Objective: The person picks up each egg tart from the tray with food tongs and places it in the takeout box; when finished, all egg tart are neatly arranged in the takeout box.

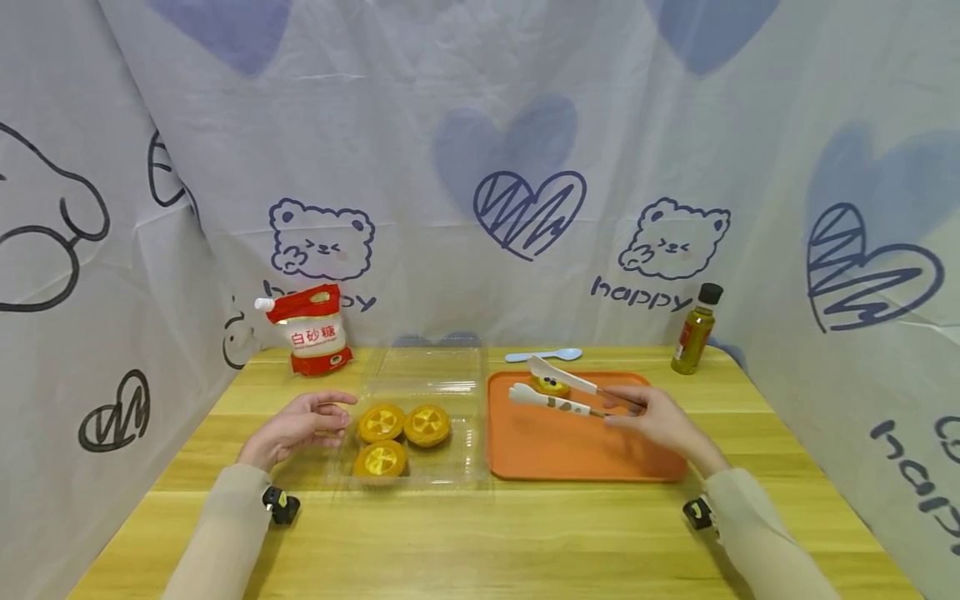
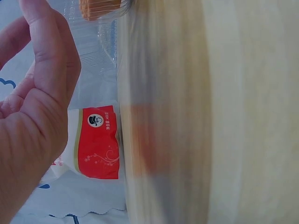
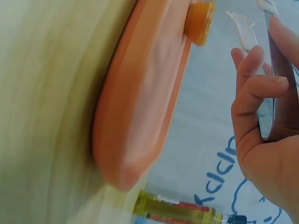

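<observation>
My right hand (image 1: 660,421) grips a pair of tongs (image 1: 558,404) with metal handles and pale, patterned tips. The tips are spread apart above the orange tray (image 1: 585,458), with nothing between them. A single egg tart (image 1: 551,386) with dark spots sits at the tray's back left, partly behind the upper tong arm; the right wrist view also shows this tart (image 3: 200,23). At the left side of a lidded clear plastic box (image 1: 450,467), my left hand (image 1: 303,425) hovers with relaxed, slightly bent fingers, holding nothing. Three egg tarts (image 1: 381,423) lie inside the box, whose lid is folded back.
A red and white sugar bag (image 1: 311,333) with a white spout stands at the back left. Behind the tray lies a light blue spoon (image 1: 543,356). An oil bottle (image 1: 693,333) with a black cap stands at the back right. Patterned cloth (image 1: 420,167) surrounds the wooden table (image 1: 450,550).
</observation>
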`<state>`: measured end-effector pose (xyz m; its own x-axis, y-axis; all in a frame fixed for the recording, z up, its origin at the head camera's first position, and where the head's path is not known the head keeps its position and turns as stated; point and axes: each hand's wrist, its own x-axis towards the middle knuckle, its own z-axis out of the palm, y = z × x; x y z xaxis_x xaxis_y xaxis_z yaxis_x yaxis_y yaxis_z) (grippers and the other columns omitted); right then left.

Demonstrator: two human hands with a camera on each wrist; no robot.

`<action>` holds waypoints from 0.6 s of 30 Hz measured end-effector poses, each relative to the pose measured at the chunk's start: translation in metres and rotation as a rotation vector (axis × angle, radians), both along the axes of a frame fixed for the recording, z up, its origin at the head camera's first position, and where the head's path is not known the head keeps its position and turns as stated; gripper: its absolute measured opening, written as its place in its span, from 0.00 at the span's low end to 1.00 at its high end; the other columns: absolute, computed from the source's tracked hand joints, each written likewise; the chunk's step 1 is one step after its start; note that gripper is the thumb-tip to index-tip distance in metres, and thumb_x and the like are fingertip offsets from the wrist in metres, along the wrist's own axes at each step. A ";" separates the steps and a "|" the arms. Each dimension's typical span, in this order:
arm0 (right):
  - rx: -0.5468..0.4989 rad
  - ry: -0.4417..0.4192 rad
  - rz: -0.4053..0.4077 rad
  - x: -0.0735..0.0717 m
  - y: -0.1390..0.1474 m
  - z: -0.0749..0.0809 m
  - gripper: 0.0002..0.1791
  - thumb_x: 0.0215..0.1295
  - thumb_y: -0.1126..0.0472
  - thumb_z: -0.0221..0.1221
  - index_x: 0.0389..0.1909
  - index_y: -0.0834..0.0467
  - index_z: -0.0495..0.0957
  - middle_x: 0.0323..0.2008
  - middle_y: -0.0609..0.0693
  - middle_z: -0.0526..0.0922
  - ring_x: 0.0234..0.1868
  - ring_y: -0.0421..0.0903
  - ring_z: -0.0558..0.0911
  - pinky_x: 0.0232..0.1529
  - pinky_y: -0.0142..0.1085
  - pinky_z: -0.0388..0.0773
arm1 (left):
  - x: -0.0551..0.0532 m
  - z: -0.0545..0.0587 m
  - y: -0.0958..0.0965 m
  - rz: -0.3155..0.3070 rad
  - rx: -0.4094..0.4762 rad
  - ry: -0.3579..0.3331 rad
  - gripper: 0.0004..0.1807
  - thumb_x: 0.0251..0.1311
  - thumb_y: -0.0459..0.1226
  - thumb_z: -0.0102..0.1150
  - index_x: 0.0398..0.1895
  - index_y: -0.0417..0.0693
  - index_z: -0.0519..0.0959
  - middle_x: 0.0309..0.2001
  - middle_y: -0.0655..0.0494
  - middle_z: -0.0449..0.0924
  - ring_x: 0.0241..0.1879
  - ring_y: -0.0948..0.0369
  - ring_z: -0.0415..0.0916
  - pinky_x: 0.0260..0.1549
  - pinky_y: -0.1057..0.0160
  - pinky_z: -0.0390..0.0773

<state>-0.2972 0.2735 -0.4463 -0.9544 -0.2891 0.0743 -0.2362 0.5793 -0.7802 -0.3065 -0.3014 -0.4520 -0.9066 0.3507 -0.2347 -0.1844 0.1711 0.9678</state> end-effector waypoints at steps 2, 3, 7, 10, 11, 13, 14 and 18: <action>-0.001 -0.003 -0.018 0.002 0.003 0.000 0.31 0.59 0.48 0.68 0.63 0.53 0.76 0.53 0.57 0.84 0.59 0.53 0.79 0.48 0.27 0.77 | 0.000 0.000 0.000 0.003 0.001 0.000 0.31 0.65 0.30 0.58 0.68 0.32 0.60 0.42 0.47 0.78 0.36 0.59 0.80 0.39 0.60 0.86; 0.001 0.000 -0.022 0.002 0.005 0.000 0.31 0.60 0.49 0.67 0.63 0.54 0.75 0.52 0.58 0.84 0.59 0.54 0.80 0.49 0.28 0.78 | 0.000 0.000 0.000 0.004 0.002 0.000 0.31 0.65 0.30 0.58 0.68 0.32 0.60 0.42 0.47 0.78 0.36 0.59 0.80 0.39 0.60 0.86; 0.019 0.022 -0.048 0.004 0.011 0.001 0.30 0.61 0.52 0.67 0.63 0.57 0.75 0.51 0.59 0.84 0.58 0.56 0.80 0.54 0.38 0.80 | 0.000 0.000 0.001 0.004 0.005 0.000 0.31 0.65 0.30 0.58 0.68 0.32 0.60 0.42 0.47 0.78 0.35 0.59 0.80 0.38 0.60 0.86; 0.037 0.030 -0.070 0.004 0.015 0.001 0.30 0.62 0.53 0.67 0.64 0.57 0.75 0.51 0.58 0.84 0.57 0.56 0.80 0.55 0.42 0.79 | 0.000 0.000 0.001 -0.001 0.011 0.000 0.30 0.65 0.29 0.58 0.68 0.33 0.61 0.42 0.47 0.78 0.35 0.59 0.80 0.38 0.61 0.86; 0.039 0.029 -0.078 0.004 0.016 0.001 0.30 0.62 0.54 0.67 0.64 0.57 0.75 0.51 0.58 0.84 0.57 0.56 0.80 0.55 0.41 0.79 | 0.000 0.000 0.000 -0.004 0.015 -0.001 0.30 0.65 0.29 0.58 0.68 0.33 0.61 0.42 0.47 0.78 0.35 0.59 0.80 0.38 0.61 0.86; 0.045 0.027 -0.087 0.004 0.018 0.001 0.30 0.62 0.55 0.66 0.65 0.58 0.74 0.52 0.58 0.84 0.57 0.56 0.80 0.55 0.41 0.79 | 0.001 0.000 0.000 -0.006 0.021 -0.001 0.30 0.65 0.29 0.58 0.68 0.33 0.61 0.42 0.48 0.78 0.35 0.59 0.80 0.38 0.61 0.86; 0.047 0.024 -0.091 0.004 0.019 0.001 0.30 0.62 0.55 0.66 0.65 0.58 0.73 0.53 0.58 0.83 0.57 0.55 0.81 0.55 0.40 0.79 | 0.001 0.000 0.000 -0.006 0.023 0.000 0.30 0.64 0.29 0.58 0.68 0.33 0.61 0.42 0.48 0.78 0.35 0.59 0.80 0.38 0.61 0.86; 0.057 0.019 -0.100 0.000 0.023 -0.002 0.32 0.62 0.53 0.66 0.66 0.59 0.72 0.55 0.59 0.83 0.57 0.55 0.80 0.55 0.40 0.79 | 0.002 0.000 0.001 -0.006 0.024 0.001 0.31 0.65 0.29 0.58 0.69 0.31 0.59 0.42 0.49 0.79 0.35 0.59 0.80 0.38 0.62 0.86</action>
